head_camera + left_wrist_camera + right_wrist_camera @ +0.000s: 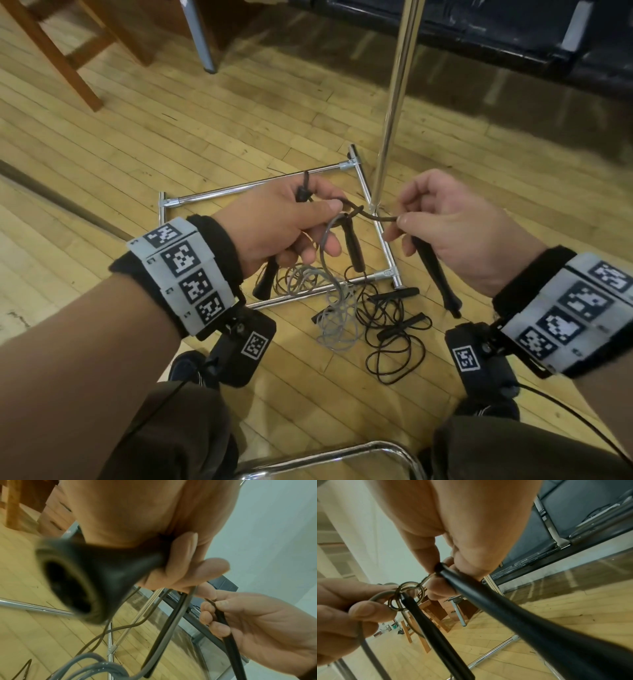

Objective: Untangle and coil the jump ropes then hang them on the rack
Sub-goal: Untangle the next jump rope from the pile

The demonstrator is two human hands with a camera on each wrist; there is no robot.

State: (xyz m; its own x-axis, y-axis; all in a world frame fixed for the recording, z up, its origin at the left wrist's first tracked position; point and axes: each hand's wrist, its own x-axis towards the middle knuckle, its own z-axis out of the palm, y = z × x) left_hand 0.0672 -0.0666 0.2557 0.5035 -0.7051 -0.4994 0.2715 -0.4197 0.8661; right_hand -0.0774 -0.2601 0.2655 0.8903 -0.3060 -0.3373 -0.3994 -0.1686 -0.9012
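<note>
My left hand (318,219) grips a black jump-rope handle (89,582) in its curled fingers, and its thumb pinches a knotted cord (352,209). My right hand (411,212) holds a second black handle (435,270) and pinches the same cord where it leaves the knot. In the right wrist view the knot (409,595) shows as small cord loops between both hands. A third handle (352,246) dangles from the knot. Tangled grey rope (339,322) and black rope (387,339) lie on the floor below. The chrome rack has a square base (260,186) and an upright pole (394,102).
Loose black handles (397,294) lie among the ropes by the base's near corner. Wooden furniture legs (68,68) stand at the far left and a dark bench (513,34) at the far right. A chrome chair frame (342,454) runs between my knees.
</note>
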